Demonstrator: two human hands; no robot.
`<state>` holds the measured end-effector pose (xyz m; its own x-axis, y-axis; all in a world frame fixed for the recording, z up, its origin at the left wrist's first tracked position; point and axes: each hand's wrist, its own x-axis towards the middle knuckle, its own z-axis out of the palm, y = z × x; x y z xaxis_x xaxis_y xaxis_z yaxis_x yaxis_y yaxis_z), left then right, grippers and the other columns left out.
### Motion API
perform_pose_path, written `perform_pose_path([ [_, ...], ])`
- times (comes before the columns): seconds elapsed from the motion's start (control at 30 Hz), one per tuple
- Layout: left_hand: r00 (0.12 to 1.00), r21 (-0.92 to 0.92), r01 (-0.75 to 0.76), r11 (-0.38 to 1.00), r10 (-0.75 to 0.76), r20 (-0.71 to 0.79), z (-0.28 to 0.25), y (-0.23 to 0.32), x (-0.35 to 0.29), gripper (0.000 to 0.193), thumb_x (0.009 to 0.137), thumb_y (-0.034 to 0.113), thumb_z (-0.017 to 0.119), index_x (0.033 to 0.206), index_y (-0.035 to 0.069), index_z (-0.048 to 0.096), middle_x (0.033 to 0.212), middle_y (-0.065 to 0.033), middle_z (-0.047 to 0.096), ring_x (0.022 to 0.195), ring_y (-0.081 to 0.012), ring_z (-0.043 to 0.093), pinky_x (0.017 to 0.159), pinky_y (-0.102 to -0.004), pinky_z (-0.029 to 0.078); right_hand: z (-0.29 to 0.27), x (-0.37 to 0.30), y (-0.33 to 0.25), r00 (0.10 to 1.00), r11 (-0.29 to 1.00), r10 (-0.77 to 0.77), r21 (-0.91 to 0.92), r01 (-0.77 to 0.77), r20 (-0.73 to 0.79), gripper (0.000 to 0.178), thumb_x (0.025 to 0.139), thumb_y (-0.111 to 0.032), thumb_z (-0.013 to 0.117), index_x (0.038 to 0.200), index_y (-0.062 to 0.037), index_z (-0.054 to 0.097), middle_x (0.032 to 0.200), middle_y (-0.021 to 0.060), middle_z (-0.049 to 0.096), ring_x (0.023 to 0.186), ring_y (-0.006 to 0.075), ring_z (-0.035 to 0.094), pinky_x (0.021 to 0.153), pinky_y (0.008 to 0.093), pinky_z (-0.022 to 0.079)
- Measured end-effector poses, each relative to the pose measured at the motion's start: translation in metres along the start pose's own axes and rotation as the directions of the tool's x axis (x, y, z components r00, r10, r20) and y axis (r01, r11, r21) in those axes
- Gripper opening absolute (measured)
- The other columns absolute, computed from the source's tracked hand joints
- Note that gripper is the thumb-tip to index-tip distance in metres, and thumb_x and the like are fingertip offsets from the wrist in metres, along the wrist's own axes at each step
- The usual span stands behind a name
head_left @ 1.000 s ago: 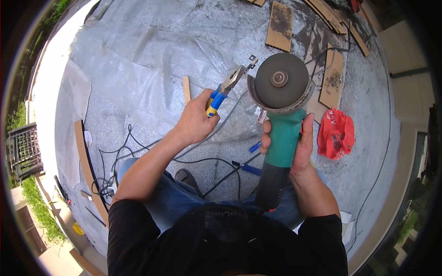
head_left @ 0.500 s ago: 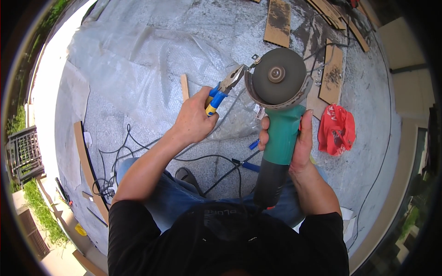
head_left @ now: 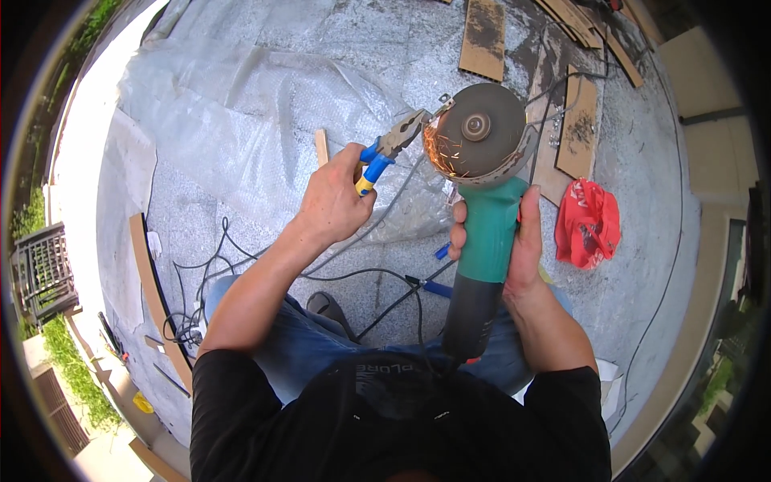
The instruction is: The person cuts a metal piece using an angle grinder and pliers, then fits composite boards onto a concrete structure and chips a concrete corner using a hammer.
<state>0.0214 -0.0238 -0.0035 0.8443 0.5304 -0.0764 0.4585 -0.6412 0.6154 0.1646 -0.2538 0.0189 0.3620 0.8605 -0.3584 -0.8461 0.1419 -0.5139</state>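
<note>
Covering most of the view, a grey speckled floor (head_left: 646, 209). Over its upper left, a crinkled clear plastic sheet (head_left: 273, 104). Person seen from above, in a black T-shirt (head_left: 401, 434) and blue jeans (head_left: 277, 353), knees apart.

Angle grinder (head_left: 491, 225) is the biggest tool: green body, black rear end over the lap, grey disc (head_left: 502, 120) facing up, guard wrapped round its near edge. It sits in front of the person, right of centre. Right hand (head_left: 526, 253) grasps the green body, fingers curled round the left side, thumb along the right.

Long brown board (head_left: 150, 281) lies at left; two dirt-marked boards (head_left: 483, 40) lie beyond the disc and to its right. Red plastic bag (head_left: 588, 225) crumpled on the floor, right of the right hand.

Left hand (head_left: 336, 197) clenched round the blue-and-yellow handles of pliers (head_left: 389, 153), nose angled up and right toward the disc. Short wooden strip (head_left: 321, 147) lies just beyond that hand.

Small metal piece (head_left: 447, 102) at the pliers' tip, by the disc's upper left edge; exact contact too small to make out. Orange sparks (head_left: 438, 157) streak down the disc's left side.
</note>
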Motion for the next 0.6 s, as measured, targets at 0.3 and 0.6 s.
perform_pose_path([
  [0.3,0.999,-0.090,0.002,0.996,-0.006,-0.041,-0.002,-0.001,0.002,0.036,0.081,0.007,0.064,0.114,0.003,0.049,0.086,-0.0263,0.063,0.085,-0.0500,0.062,0.077,-0.0529,0.049,-0.002,0.000,0.002,1.000,1.000,0.019,-0.006,-0.019,0.017,0.088,0.101,-0.078,0.024,0.130,-0.0025,0.058,0.108,0.0113,0.067,0.084,0.0235,0.069,0.073,0.0399,0.059],
  [0.6,0.993,-0.108,0.089,0.990,-0.079,0.093,-0.008,0.013,-0.001,0.035,0.082,0.007,0.066,0.112,-0.001,0.050,0.092,-0.0271,0.065,0.088,-0.0477,0.066,0.082,-0.0522,0.052,-0.001,0.001,-0.002,1.000,0.999,0.000,-0.040,0.001,0.028,0.087,0.102,-0.077,0.024,0.130,-0.0022,0.058,0.109,0.0111,0.067,0.085,0.0229,0.069,0.074,0.0397,0.060],
])
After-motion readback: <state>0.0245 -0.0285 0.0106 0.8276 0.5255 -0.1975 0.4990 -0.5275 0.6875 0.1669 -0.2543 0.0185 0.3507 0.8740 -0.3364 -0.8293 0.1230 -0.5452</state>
